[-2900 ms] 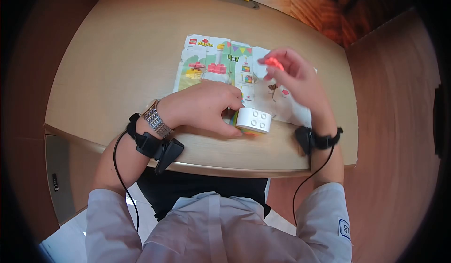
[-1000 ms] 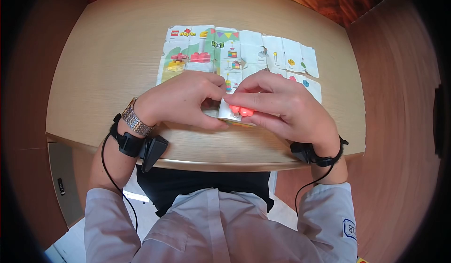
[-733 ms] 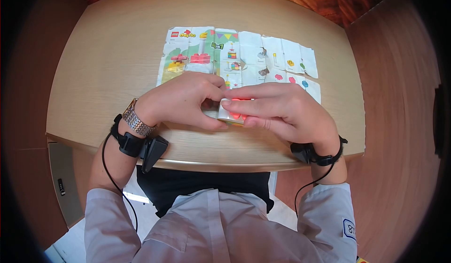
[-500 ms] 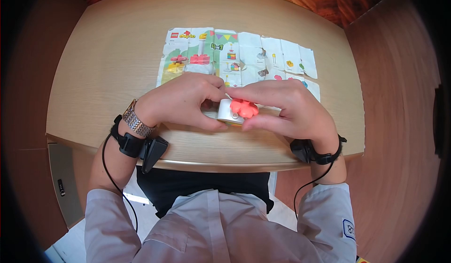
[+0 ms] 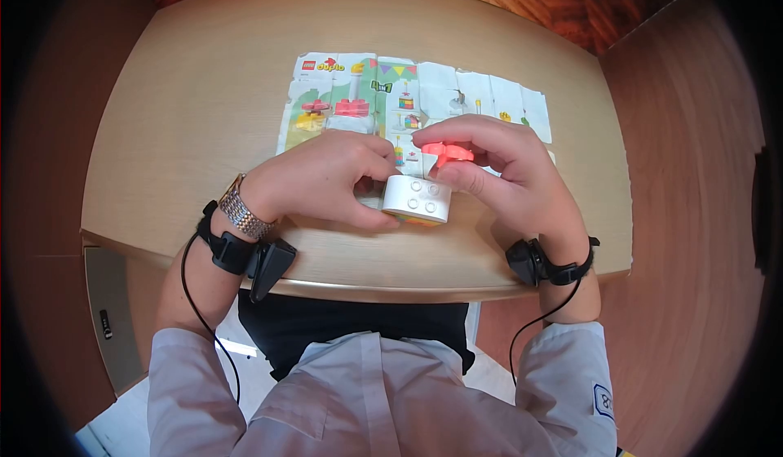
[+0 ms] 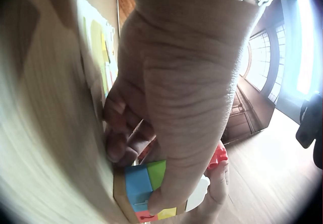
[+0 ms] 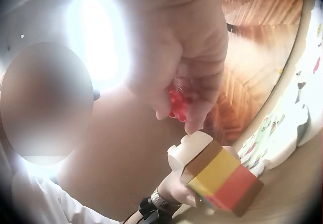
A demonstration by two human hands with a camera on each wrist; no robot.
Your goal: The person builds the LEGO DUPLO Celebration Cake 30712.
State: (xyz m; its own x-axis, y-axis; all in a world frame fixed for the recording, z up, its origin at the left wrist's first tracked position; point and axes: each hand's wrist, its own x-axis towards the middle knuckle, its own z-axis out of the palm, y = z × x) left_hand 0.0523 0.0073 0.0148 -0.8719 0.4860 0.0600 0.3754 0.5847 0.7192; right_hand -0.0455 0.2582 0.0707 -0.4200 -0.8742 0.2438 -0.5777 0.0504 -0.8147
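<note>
The left hand (image 5: 333,178) grips the side of a block stack standing on the table. A white rounded brick (image 5: 415,199) with bare studs tops the stack. Coloured blocks show below it: blue (image 6: 137,182) and green (image 6: 157,173) in the left wrist view, yellow (image 7: 216,172) and red (image 7: 236,187) between brown layers in the right wrist view. Above and to the right, the right hand (image 5: 510,163) pinches a red scalloped piece (image 5: 447,153) between thumb and fingers, apart from the white brick. In the left wrist view the red piece (image 6: 218,157) shows beyond the left hand.
Behind the hands a creased printed sheet (image 5: 440,90) lies flat on the wooden table (image 5: 196,90). The table's front edge (image 5: 367,291) runs close to the body. Each wrist wears a black strapped camera with a cable, and a metal watch (image 5: 242,212) is on the left wrist.
The right hand has lifted the red piece off the white brick's top, where it sat half a second ago, and tilted it. The left hand has kept its grip on the stack.
</note>
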